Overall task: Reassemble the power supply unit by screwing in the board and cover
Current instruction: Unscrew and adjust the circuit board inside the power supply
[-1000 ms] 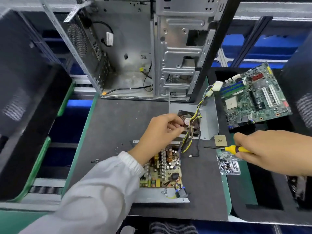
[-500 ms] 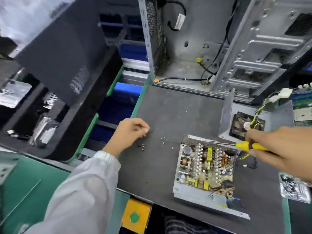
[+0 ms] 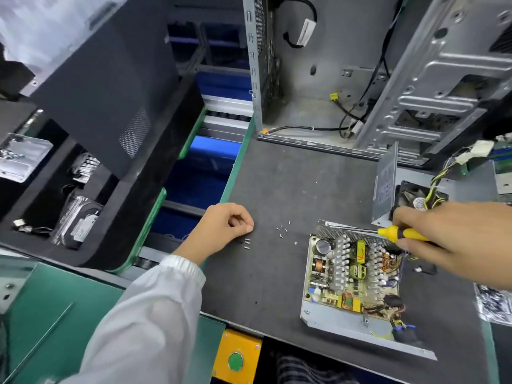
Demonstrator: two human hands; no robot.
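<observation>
My left hand (image 3: 225,228) hovered with fingers curled over a cluster of small screws (image 3: 246,243) on the dark desk (image 3: 277,176); whether a screw was already pinched between the fingertips could not be told. My right hand (image 3: 454,239) gripped a yellow-handled screwdriver (image 3: 399,233), its shaft lying across the far edge of the open power supply (image 3: 353,278). The board (image 3: 357,270) sat in its metal tray on the desk, near my right hand, with more screws (image 3: 285,231) scattered between the two hands. The cover (image 3: 386,184) stood just behind the tray, beside the fan (image 3: 410,195). The screws looked tiny, hard and likely to roll or slip, best pinched by the head. The board appeared stiff but fragile, its parts crowded, so I judged the bare metal rim the safest hold.
</observation>
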